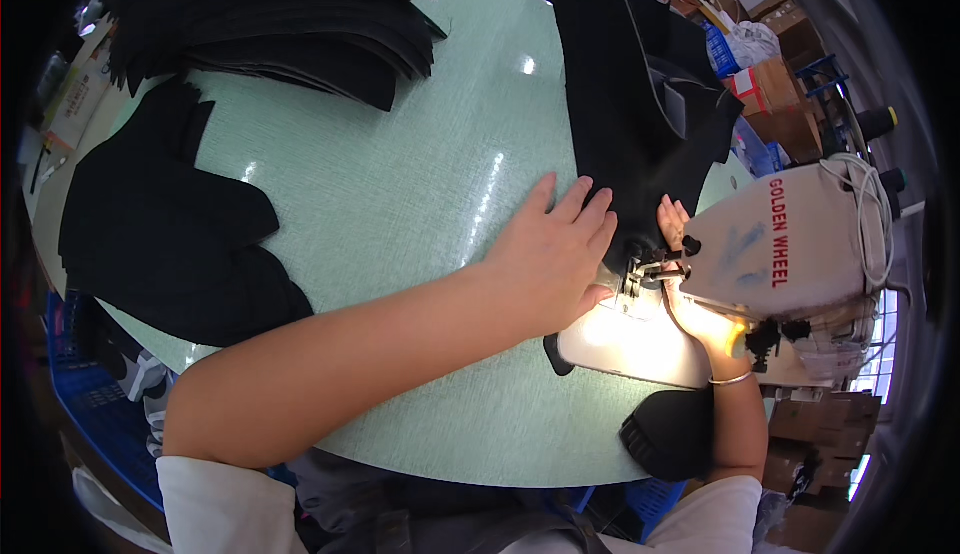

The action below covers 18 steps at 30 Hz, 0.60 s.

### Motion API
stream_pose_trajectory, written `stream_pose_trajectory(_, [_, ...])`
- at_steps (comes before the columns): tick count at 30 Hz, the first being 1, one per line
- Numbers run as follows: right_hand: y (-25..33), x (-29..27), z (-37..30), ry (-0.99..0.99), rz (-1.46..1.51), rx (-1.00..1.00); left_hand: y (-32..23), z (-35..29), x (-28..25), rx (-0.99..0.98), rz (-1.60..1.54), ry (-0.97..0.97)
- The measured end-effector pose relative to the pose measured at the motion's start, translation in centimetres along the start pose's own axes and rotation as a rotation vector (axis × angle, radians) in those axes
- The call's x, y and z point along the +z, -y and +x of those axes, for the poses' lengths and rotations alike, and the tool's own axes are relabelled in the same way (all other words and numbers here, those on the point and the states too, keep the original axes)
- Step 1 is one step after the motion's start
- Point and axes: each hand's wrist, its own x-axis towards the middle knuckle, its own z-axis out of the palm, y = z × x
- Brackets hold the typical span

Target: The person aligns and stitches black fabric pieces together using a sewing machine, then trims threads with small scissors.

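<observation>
A black fabric piece (610, 84) lies across the table and runs under the needle and presser foot (640, 276) of a white sewing machine (790, 239). My left hand (555, 249) lies flat with its fingers apart, fingertips at the fabric's left edge beside the presser foot. On the far side of the foot, my right hand (673, 218) rests against the fabric's right edge with fingers stretched out; the machine head hides much of that hand. A lamp lights the pale metal bed plate (630, 349) brightly in front of the needle.
A thick stack of black fabric pieces (290, 34) sits at the far left of the pale green table (400, 184). More black pieces (160, 224) lie at the left edge. A black padded object (670, 434) is near my right forearm. Cardboard boxes (780, 94) stand beyond the machine.
</observation>
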Motion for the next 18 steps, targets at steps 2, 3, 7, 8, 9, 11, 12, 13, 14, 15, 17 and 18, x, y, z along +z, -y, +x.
stream_pose_trajectory(2, [-0.1,0.4,-0.1,-0.022,-0.005,0.007,0.1,-0.1,0.1,0.01,0.003,-0.023])
stream_pose_trajectory(3, [0.1,0.7,0.0,-0.088,0.336,0.035,0.2,-0.1,0.1,0.012,0.019,0.004])
stream_pose_trajectory(7, [-0.5,-1.3,-3.9,0.29,-0.01,0.197,0.4,0.1,-0.4,0.076,-0.057,-0.127])
stream_pose_trajectory(8, [0.2,-1.7,-6.1,0.092,-0.399,-0.061,0.2,0.1,-0.7,0.104,-0.069,-0.152])
stream_pose_trajectory(9, [0.7,-2.2,-7.9,0.164,-0.401,0.008,-0.1,0.1,-1.1,0.105,-0.05,-0.182])
stream_pose_trajectory(11, [1.5,-3.6,-11.9,0.198,0.147,0.309,-0.8,-0.3,-2.2,0.185,0.094,-0.078])
stream_pose_trajectory(12, [2.1,-4.0,-13.8,0.154,0.157,0.276,-1.1,-0.9,-3.2,0.222,0.21,-0.05])
stream_pose_trajectory(13, [2.8,-4.3,-15.8,0.057,0.18,0.173,-1.1,-1.8,-4.5,0.201,0.223,-0.12])
stream_pose_trajectory(14, [3.4,-4.6,-17.6,0.081,0.177,0.215,-1.3,-3.0,-6.1,0.188,0.183,0.096])
stream_pose_trajectory(15, [3.7,-4.8,-19.1,0.117,0.172,0.271,-1.5,-4.3,-7.7,0.179,0.13,0.274])
stream_pose_trajectory(17, [4.0,-4.7,-21.3,0.165,0.181,0.368,-0.2,-8.1,-12.1,0.007,0.128,0.316])
stream_pose_trajectory(18, [4.1,-4.5,-22.1,0.136,0.243,0.357,0.8,-10.4,-14.4,-0.049,0.173,0.219])
